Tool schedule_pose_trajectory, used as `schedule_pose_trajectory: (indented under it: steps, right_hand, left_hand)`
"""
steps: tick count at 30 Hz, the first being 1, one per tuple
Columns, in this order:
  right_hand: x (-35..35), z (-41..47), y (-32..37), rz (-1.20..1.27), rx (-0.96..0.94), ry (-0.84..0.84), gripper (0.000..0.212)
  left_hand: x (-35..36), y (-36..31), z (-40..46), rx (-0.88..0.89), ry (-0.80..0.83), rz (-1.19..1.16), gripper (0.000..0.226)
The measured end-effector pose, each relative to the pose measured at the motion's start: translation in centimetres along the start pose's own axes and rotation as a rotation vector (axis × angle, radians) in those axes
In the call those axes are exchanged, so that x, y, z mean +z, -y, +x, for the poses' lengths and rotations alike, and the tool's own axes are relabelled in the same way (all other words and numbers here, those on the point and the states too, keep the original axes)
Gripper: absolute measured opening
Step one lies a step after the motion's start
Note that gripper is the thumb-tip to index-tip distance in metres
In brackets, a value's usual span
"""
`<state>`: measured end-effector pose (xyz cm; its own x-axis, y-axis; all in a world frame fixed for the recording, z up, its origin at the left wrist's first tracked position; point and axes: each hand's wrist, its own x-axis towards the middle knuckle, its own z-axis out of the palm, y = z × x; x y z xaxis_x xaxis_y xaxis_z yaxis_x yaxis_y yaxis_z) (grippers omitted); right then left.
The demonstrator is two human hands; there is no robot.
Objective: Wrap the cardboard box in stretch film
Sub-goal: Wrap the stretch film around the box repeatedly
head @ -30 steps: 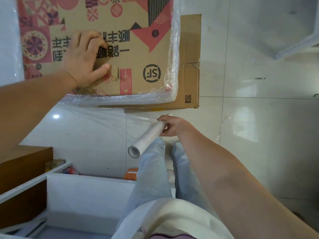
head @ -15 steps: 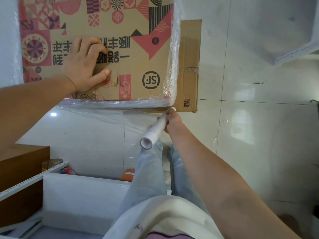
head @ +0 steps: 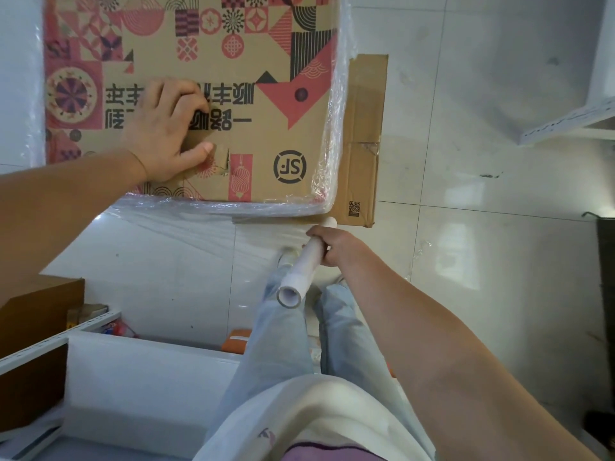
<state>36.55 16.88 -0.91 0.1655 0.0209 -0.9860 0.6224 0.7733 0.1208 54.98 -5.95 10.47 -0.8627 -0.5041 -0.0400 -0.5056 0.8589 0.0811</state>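
This looks like a storage room or a small packing area, not a living room. The floor (head: pixel 499 261) is made of large glossy white tiles with thin grey joints, and it reflects the light from above. At 8 o'clock there is a white metal shelf rail (head: pixel 60 341) with a row of punched holes, the type used in warehouse racks, and small packaged goods (head: pixel 116 327) lie behind it. A second white shelf (head: pixel 565 124) of the same type appears at 2 o'clock. A brown carton (head: pixel 36 311) stands at 9 o'clock. A flattened cardboard sheet (head: pixel 362 144) with a QR code lies on the floor at 1 o'clock.
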Motion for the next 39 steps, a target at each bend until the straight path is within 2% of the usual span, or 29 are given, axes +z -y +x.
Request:
schedule_pose_trajectory:
  steps: [6, 9, 13, 17, 22, 24, 26, 30, 33, 39]
  right_hand:
    - [-1.7, 0.1, 0.3, 0.030, -0.031, -0.059, 0.046]
    - [-2.0, -0.1, 0.8, 0.162, -0.093, -0.084, 0.040]
    - [-2.8, -0.2, 1.5, 0.240, -0.024, -0.070, 0.035]
    - [-3.0, -0.8, 1.6, 0.081, 0.000, 0.019, 0.039]
    - [-5.1, -0.4, 2.4, -0.012, 0.002, -0.049, 0.036]
    - [-5.5, -0.6, 2.7, -0.009, -0.014, -0.082, 0.030]
    - [-5.7, -0.7, 3.0, 0.049, -0.025, -0.117, 0.033]
    - [-5.3, -0.7, 3.4, 0.007, -0.005, -0.093, 0.043]
    - [-5.1, -0.4, 4.1, -0.133, -0.006, -0.080, 0.034]
    - [-6.6, -1.0, 5.6, -0.143, -0.046, -0.116, 0.030]
  left_hand:
    - [0.0, 0.0, 0.0, -0.008, 0.011, 0.013, 0.056]
    - [-0.2, -0.2, 0.0, -0.006, 0.003, 0.008, 0.056]
    - [-0.3, -0.5, 0.0, -0.003, 0.006, 0.011, 0.056]
    - [-0.3, -0.5, 0.0, -0.013, 0.015, 0.011, 0.057]
    - [-0.2, -0.3, 0.0, -0.011, 0.010, 0.026, 0.058]
    - [-0.2, -0.3, 0.1, -0.017, 0.020, 0.022, 0.058]
    - [-0.4, -0.2, 0.2, -0.025, 0.036, 0.020, 0.059]
    - [-0.4, 0.0, 0.2, -0.027, 0.041, 0.017, 0.057]
    - [-0.4, 0.0, 0.2, -0.034, 0.050, -0.001, 0.056]
    - [-0.4, 0.0, 0.1, -0.036, 0.059, -0.021, 0.055]
